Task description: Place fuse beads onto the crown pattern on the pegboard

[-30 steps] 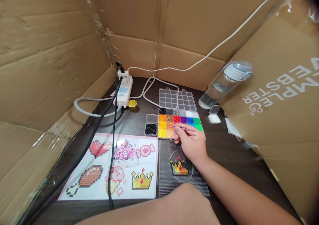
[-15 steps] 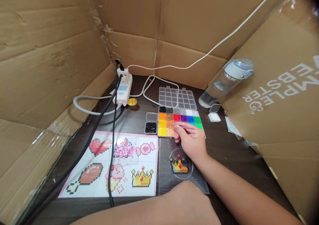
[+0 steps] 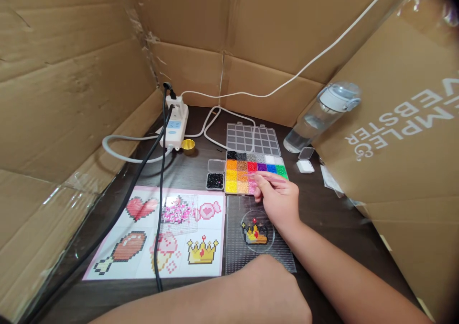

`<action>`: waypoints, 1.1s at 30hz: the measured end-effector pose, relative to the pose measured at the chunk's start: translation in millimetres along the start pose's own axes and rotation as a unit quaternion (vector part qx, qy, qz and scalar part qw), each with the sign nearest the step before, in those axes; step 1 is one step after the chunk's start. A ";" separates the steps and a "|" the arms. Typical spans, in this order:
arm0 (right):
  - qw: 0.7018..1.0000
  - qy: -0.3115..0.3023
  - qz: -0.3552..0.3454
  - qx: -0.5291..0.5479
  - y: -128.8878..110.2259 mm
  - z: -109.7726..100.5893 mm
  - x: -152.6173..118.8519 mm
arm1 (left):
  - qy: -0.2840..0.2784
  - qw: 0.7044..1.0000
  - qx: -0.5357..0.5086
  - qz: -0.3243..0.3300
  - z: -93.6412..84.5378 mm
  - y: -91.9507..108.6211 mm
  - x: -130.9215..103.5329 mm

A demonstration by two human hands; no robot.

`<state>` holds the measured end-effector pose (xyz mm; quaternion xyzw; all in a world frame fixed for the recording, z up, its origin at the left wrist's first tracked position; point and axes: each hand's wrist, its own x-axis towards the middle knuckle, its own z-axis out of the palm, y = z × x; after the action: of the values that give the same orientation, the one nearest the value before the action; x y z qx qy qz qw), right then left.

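My right hand point(image 3: 279, 195) is closed in a pinch around pink tweezers point(image 3: 270, 177). Their tips are over the orange and pink part of a sorted bead box point(image 3: 231, 175), though whether a bead sits in them is too small to tell. Below that hand, a clear pegboard point(image 3: 236, 257) bears a crown of yellow, black, orange and red beads point(image 3: 255, 233), ringed by a clear circle. At the bottom, my left hand point(image 3: 283, 290) lies in front of the pegboard with its fingers hidden. A pattern sheet point(image 3: 125, 276) with a printed crown point(image 3: 201, 251) lies to the left.
A small case of black beads point(image 3: 215, 180) stands beside the box. Pink and white beads point(image 3: 176, 213) cover part of the sheet. Black cables point(image 3: 160, 228) cross it from a power strip point(image 3: 174, 125). A gold cup point(image 3: 188, 147), water bottle point(image 3: 321, 116) and cardboard walls stand around.
My right hand and the tweezers have shifted slightly right over the bead box. The whole view has moved a little. My left hand stays at the bottom.
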<state>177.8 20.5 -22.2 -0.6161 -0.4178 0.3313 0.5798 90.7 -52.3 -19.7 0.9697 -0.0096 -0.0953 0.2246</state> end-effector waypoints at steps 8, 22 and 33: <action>1.000 -0.024 -0.011 0.012 -11.7 -55.8 -40.1 | 0.069 0.997 -0.002 -0.019 -2.4 5.9 -4.4; 0.997 -0.005 0.049 -0.055 19.7 -88.6 -95.9 | 0.122 0.992 -0.003 -0.014 1.6 6.0 -2.5; 0.994 -0.032 0.022 -0.098 19.8 -87.9 -95.4 | 0.137 0.991 -0.001 -0.002 3.8 6.2 -2.1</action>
<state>217.6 -103.3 -39.6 -0.6679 -0.4527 0.3213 0.4958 88.1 -59.3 -20.0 0.9734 0.0232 0.0376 0.2250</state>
